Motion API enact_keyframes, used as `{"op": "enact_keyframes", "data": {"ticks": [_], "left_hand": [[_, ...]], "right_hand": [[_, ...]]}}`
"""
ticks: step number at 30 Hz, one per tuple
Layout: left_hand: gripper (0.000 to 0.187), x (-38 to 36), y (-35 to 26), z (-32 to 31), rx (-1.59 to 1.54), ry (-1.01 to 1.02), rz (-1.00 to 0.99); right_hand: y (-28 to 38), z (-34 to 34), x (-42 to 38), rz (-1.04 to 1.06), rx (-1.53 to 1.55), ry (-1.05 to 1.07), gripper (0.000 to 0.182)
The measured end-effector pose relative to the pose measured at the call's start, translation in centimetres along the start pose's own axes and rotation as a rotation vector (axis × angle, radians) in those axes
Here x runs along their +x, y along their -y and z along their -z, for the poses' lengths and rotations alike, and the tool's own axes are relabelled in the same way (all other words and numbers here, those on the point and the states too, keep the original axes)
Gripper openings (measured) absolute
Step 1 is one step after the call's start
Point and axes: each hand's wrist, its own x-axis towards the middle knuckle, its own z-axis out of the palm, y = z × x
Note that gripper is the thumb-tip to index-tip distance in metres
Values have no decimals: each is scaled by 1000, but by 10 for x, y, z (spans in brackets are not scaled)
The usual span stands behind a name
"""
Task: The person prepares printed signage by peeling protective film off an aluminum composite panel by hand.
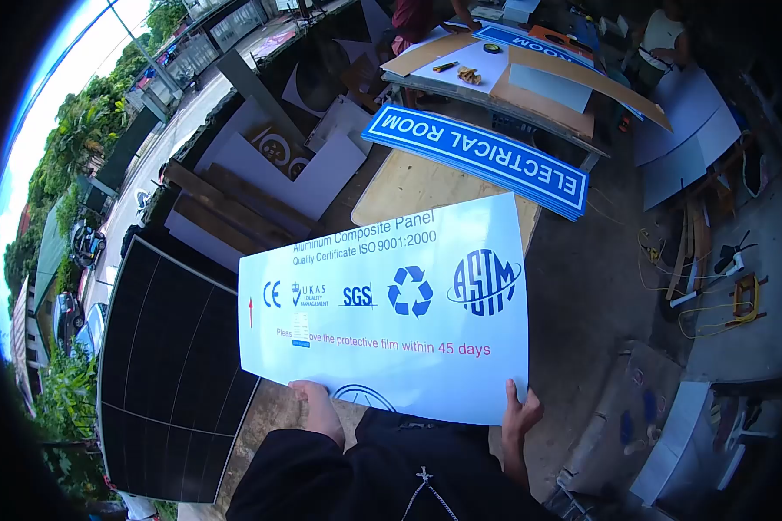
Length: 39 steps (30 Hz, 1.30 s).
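A white aluminum composite panel, printed with blue and red text and logos, is held up in front of my body. My left hand grips its lower edge near the left end, fingers partly hidden by the panel. At the lower right corner my right hand holds the edge, its thumb on the printed face. Beyond the panel, a stack of blue "ELECTRICAL ROOM" signs lies upside down to my view on a light wooden board.
A far worktable bears cardboard, sheets and another blue sign. Two people stand near it, one in a red shirt, one in a light top. A dark solar-like panel leans at left. Yellow cords and a yellow frame lie right.
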Motion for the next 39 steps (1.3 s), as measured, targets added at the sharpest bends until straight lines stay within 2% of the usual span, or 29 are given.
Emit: {"op": "enact_keyframes", "data": {"ticks": [3, 4, 8, 11, 15, 18, 20, 22, 24, 25, 26, 27, 30, 33, 35, 36, 39], "left_hand": [[57, -24, -3, -69, 238, -161, -76], [58, -30, -2, -88, 302, -198, -88], [58, -55, 6, -161, 502, -272, -150], [59, -106, 0, -200, 568, -264, -187], [60, -145, 11, -245, 686, -232, -286], [53, -134, 29, -263, 619, -16, -281], [50, -111, 40, -266, 556, 149, -264], [48, -81, 56, -269, 494, 345, -241], [47, -72, 64, -268, 582, 429, -150], [47, -69, 68, -267, 621, 471, -98], [44, -66, 69, -269, 690, 497, 39], [43, -67, 73, -270, 692, 480, 24], [43, -83, 85, -284, 686, 502, 3], [52, -99, 88, -294, 664, 610, 59], [59, -99, 84, -307, 678, 685, 95], [66, -71, 93, -316, 704, 832, 159], [64, -94, 91, -331, 747, 817, 166]], "right_hand": [[0, -12, 35, -198, 133, -52, 48], [-27, -23, 38, -282, 69, -76, 53], [-60, -32, 58, -658, -50, -128, 58], [-86, -56, 67, -549, 18, -252, 59], [-120, -89, 77, -720, -8, -224, 61], [-159, -113, 92, -795, -117, -128, 62], [-163, -120, 111, -824, 81, -67, 69], [-215, -143, 117, -870, 239, -26, 71], [-248, -147, 131, -864, 334, 83, 71], [-260, -147, 139, -879, 271, 71, 71], [-270, -149, 153, -890, 212, 58, 71], [-275, -151, 164, -901, 155, 44, 71], [-277, -149, 192, -784, 222, 25, 74], [-281, -153, 214, -803, -54, -8, 71], [-257, -157, 234, -888, -107, -14, 69], [-243, -164, 238, -939, -127, -22, 68], [-235, -187, 243, -784, -164, -202, 68]]}}
